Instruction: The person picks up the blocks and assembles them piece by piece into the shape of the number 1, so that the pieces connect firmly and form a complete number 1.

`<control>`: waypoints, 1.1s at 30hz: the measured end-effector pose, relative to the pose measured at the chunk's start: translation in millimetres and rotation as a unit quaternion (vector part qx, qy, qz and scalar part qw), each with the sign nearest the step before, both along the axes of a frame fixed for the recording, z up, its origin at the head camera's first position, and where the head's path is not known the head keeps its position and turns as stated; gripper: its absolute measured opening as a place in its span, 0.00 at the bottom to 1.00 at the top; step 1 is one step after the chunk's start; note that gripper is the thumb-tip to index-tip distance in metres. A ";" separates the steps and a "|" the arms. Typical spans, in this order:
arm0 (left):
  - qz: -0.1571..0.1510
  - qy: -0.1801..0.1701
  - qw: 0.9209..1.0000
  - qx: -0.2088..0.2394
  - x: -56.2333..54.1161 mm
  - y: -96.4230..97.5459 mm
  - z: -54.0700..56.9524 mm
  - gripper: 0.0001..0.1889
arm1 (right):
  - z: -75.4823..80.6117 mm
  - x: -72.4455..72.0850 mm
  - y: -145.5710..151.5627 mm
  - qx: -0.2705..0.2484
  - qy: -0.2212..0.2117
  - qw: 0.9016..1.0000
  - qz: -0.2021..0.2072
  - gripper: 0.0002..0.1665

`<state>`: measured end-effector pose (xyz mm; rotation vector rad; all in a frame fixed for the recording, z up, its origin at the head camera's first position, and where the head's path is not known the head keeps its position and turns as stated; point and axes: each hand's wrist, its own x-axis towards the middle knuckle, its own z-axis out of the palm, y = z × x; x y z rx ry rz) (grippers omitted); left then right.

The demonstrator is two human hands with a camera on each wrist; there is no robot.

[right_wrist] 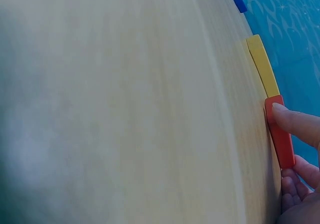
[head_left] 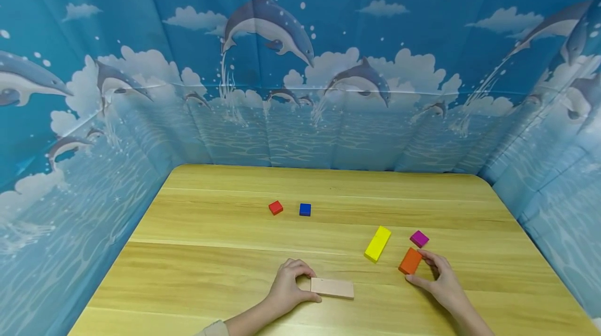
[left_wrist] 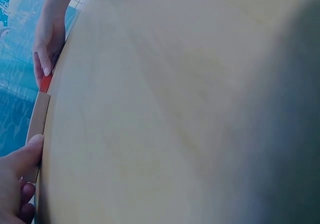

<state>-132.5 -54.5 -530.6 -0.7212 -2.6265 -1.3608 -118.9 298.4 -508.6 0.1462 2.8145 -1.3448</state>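
In the head view my left hand (head_left: 290, 285) holds the left end of a plain wooden block (head_left: 332, 288), thumb along its near side and fingers at its far corner. The left wrist view shows the thumb pressed on this pale block (left_wrist: 37, 116). My right hand (head_left: 441, 279) pinches an orange block (head_left: 410, 261) between thumb and index finger. In the right wrist view the thumb lies against the orange block (right_wrist: 280, 134). A yellow block (head_left: 377, 244) lies left of it, and a small magenta block (head_left: 419, 239) sits just behind.
Farther back on the wooden table (head_left: 211, 252) lie a small red block (head_left: 276, 207) and a small blue block (head_left: 305, 210). A dolphin-print curtain (head_left: 300, 132) stands along the table's back and sides.
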 end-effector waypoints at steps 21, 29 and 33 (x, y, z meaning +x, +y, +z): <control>-0.006 0.008 1.000 -0.018 0.7 -2.9 -4.7 0.20 | -0.2 0.6 0.2 -0.005 -0.009 1.000 -0.004 0.47; -0.019 0.002 1.000 -0.013 1.1 -5.0 -4.0 0.18 | 4.4 -3.1 -6.6 -0.051 -0.019 0.998 -0.023 0.49; -0.020 -0.006 1.000 -0.009 0.5 -6.1 -4.4 0.17 | 11.4 -8.4 -17.2 -0.050 0.009 0.999 -0.014 0.47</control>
